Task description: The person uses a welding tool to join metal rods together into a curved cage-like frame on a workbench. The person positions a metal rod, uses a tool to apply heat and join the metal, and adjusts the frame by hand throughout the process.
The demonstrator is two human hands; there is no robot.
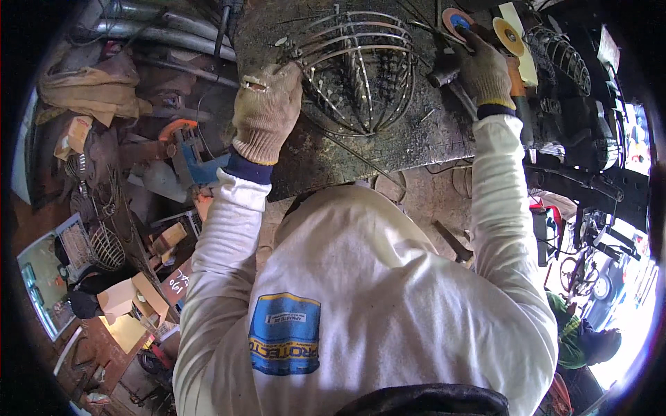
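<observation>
Wire cage between left grip and right grip, nearer the left.

1. Left hand near eleven o'clock: gloved, back showing, fingers curled, tips hidden.
2. Left forearm: sleeved, at nine o'clock, slanting up toward one; wrist roughly in line.
3. Right hand between one and two: gloved, one finger extended toward eleven; grip unclear.
4. Right forearm: sleeved, at three, aimed nearly at twelve.
5. Torso fills six o'clock.
</observation>
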